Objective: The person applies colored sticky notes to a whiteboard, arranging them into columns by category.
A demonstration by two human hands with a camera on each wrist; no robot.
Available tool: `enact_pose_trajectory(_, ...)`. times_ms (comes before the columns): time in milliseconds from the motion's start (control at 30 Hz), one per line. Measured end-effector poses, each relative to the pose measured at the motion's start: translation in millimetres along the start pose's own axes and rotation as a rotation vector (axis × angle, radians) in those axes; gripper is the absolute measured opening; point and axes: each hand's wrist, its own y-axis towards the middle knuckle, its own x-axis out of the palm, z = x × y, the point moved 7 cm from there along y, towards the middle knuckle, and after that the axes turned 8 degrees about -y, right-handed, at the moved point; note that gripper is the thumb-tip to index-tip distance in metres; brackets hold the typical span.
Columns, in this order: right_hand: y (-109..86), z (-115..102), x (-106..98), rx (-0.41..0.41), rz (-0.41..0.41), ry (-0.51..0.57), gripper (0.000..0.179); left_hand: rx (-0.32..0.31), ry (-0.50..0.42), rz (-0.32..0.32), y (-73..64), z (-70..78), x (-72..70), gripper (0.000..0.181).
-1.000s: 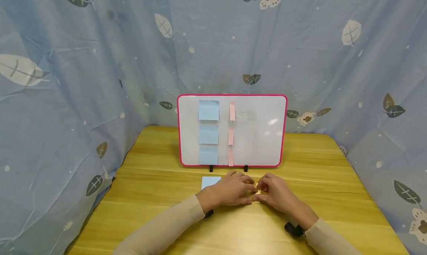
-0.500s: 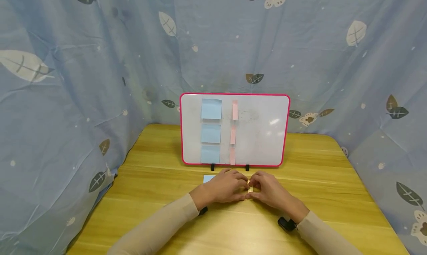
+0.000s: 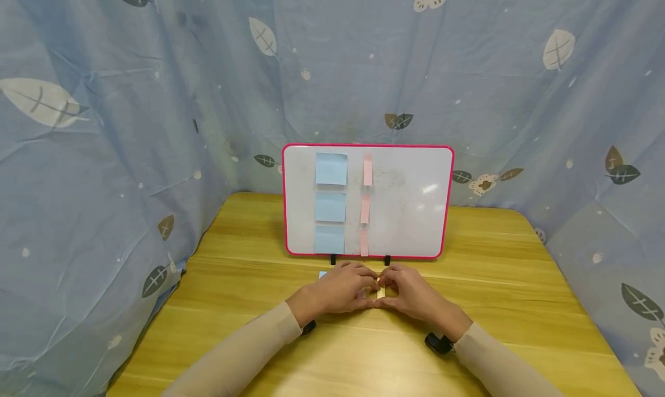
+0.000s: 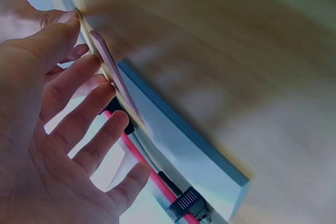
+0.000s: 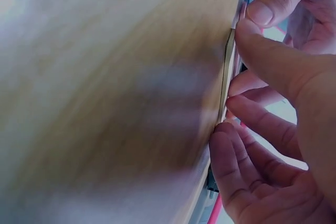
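Observation:
On the table lies a narrow yellow sticky-note pad point(image 3: 381, 288). My right hand point(image 3: 418, 296) spans it, thumb at the near end and fingertips at the far end, as the right wrist view shows. My left hand point(image 3: 340, 287) faces it from the other side, fingers spread and loosely bent, its thumb and index fingertips close against the right hand's. A narrow pink sticky-note pad point(image 3: 361, 293) shows beneath the left hand, beside the yellow one. Mostly covered by that hand is a blue sticky-note pad point(image 3: 322, 274), seen more fully as a thick block point(image 4: 184, 137) in the left wrist view.
A pink-framed whiteboard point(image 3: 415, 212) stands behind the hands on black feet point(image 3: 387, 260). Three blue notes point(image 3: 331, 206) and three pink strips point(image 3: 365, 209) hang on it in two columns. A patterned blue curtain point(image 3: 332, 68) surrounds the wooden table point(image 3: 488, 270).
Both hands have shifted left across the table, the right one bringing the yellow pad nearer the pink pad. The left hand now covers more of the blue pad. The head view has moved slightly.

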Motion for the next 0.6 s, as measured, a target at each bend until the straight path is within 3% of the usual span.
enact_pose_trajectory(233, 0.2, -4.0, 0.2, -0.03, -0.014, -0.005, 0.04, -0.011, -0.006, -0.014, -3.1, -3.6, 1.7, 0.038)
enact_pose_trajectory(600, -1.4, -6.6, -0.4, -0.035, -0.05, -0.024, 0.032, -0.01, -0.016, -0.014, -4.2, -3.6, 1.0, 0.04)
